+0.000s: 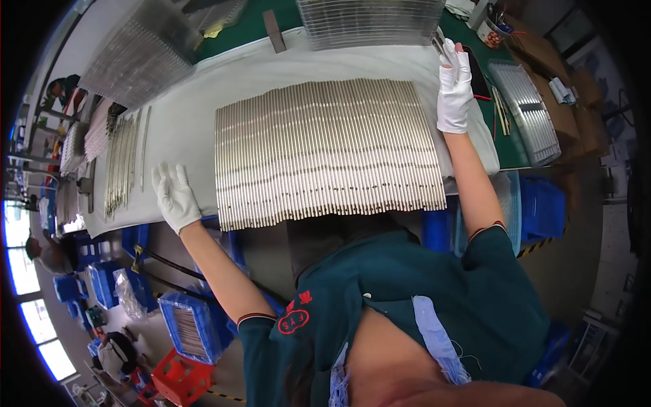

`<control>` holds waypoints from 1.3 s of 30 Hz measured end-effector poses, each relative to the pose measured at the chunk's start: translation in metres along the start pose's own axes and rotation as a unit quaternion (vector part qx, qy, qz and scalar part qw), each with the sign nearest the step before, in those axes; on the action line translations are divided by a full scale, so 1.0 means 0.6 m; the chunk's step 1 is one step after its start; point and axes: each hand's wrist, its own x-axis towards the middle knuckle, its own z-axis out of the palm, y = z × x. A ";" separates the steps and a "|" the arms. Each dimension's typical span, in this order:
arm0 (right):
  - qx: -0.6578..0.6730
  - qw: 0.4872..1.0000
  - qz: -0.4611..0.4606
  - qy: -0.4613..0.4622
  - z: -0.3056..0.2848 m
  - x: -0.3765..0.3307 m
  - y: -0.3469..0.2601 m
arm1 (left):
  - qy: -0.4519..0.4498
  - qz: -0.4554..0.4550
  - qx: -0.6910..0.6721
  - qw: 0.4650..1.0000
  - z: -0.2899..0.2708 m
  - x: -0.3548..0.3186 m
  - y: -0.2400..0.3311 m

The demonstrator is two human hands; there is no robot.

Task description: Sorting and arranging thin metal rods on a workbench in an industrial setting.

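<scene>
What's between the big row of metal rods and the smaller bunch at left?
In the head view, the gloved left hand is between the big row and smaller bunch, over pale cloth, with at least one thin rod nearer the bunch.

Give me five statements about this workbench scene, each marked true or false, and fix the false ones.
1. The silvery rods lie side by side. True.
2. The left hand rests on the rods. False: the left hand is apart from them, to their left.
3. The right hand wears a white glove. True.
4. The red crate sits on the bench. False: the red crate is off it, at the picture's lower left.
5. The cloth beneath the rods is black. False: the cloth is whitish.
</scene>
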 end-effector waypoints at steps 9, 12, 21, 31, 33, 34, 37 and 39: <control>0.071 0.997 0.003 0.015 0.005 -0.001 0.024 | 0.066 -0.016 -0.113 0.991 0.016 0.001 0.005; 0.075 0.997 0.011 0.007 0.007 -0.002 0.019 | 0.056 -0.021 -0.134 0.989 0.012 0.000 0.005; 0.132 0.990 0.035 -0.047 0.009 -0.007 0.003 | -0.107 -0.290 -0.184 0.933 -0.044 -0.132 0.056; 0.177 0.980 0.046 -0.083 0.016 -0.004 -0.023 | 0.093 -0.706 0.119 0.692 -0.251 -0.445 0.047; 0.167 0.982 0.029 -0.088 0.012 -0.006 -0.015 | 0.084 -0.700 0.123 0.699 -0.253 -0.442 0.043; 0.166 0.982 0.030 -0.087 0.014 -0.006 -0.012 | 0.080 -0.696 0.122 0.702 -0.251 -0.445 0.039; 0.157 0.983 0.036 -0.089 0.011 -0.010 -0.009 | 0.076 -0.688 0.124 0.711 -0.251 -0.459 0.034; 0.150 0.983 0.036 -0.101 0.009 -0.005 -0.018 | 0.077 -0.684 0.129 0.714 -0.255 -0.473 0.041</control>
